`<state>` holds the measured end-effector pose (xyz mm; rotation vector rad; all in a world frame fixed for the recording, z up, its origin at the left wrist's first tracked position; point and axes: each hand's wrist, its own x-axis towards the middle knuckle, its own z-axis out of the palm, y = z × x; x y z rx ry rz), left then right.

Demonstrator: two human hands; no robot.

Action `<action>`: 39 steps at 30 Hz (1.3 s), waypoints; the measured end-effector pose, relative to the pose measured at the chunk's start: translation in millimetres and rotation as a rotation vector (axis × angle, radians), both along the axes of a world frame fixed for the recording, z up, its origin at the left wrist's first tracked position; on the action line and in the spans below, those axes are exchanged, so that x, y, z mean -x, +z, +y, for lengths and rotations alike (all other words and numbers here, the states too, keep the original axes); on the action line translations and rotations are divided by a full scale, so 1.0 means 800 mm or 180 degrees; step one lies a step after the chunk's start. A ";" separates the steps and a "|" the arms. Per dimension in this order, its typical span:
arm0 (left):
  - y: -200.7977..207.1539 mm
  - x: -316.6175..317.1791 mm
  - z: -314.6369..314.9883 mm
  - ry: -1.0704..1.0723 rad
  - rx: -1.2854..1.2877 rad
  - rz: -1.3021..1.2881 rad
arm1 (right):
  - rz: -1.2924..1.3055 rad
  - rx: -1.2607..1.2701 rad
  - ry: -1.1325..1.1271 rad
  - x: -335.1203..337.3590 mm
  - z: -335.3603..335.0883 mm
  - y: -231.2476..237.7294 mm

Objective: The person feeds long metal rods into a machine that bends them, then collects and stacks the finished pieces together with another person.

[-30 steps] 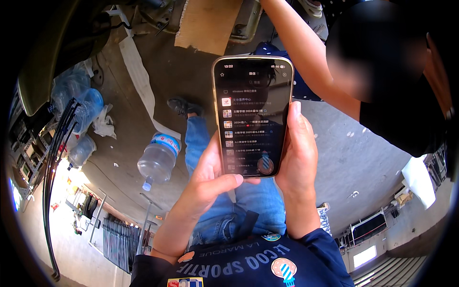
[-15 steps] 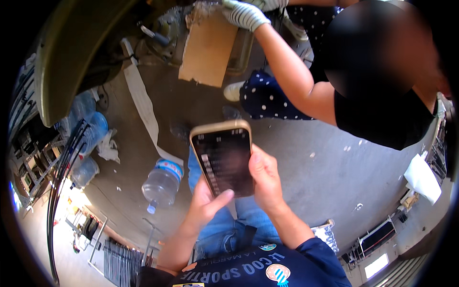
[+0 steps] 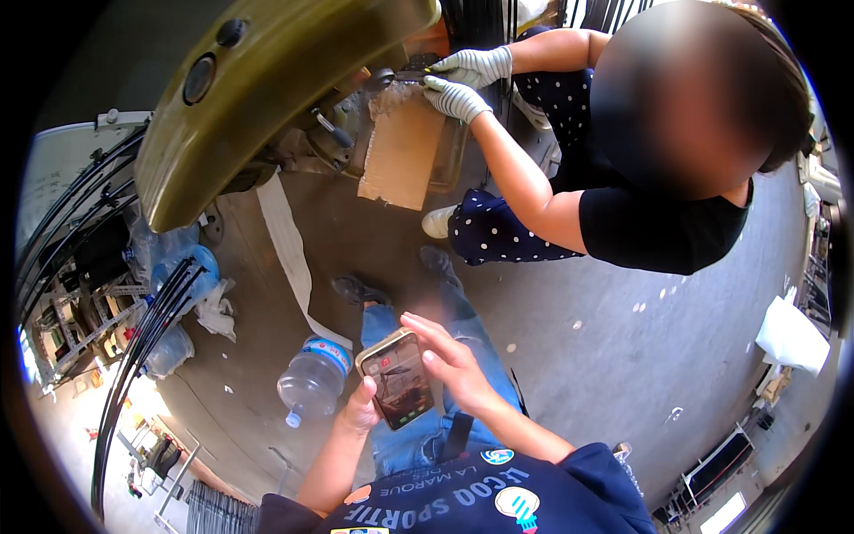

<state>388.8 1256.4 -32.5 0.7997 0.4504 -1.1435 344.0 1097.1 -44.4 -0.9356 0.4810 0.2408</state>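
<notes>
Low in front of my lap is a smartphone with a light gold frame, its lit screen facing up and showing a picture with icons. My left hand grips the phone along its left edge, thumb at the side of the screen. My right hand is at the phone's upper right, fingers stretched out toward its top edge and thumb apart from them; whether it touches the phone I cannot tell.
A co-worker's striped gloved hands work at a machine with an olive-green curved cover. Cardboard hangs below. A large clear water bottle lies at my left by a pale strip. Black cables rise farther left.
The phone has come down closer to my lap, and its screen has turned from a dark list to a picture. My right hand has loosened from its side. More of the machine shows.
</notes>
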 end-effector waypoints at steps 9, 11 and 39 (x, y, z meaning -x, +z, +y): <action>0.041 0.053 0.109 -0.1632 -0.0883 -0.0635 | -0.0182 0.0748 0.0585 0.027 0.007 0.032; 0.055 0.063 0.133 -0.1690 -0.1036 -0.0551 | -0.0271 0.0813 0.0588 0.027 0.014 0.047; 0.139 0.097 0.162 -0.1650 -0.1118 0.0381 | -0.1331 0.1195 0.1725 -0.024 0.068 0.157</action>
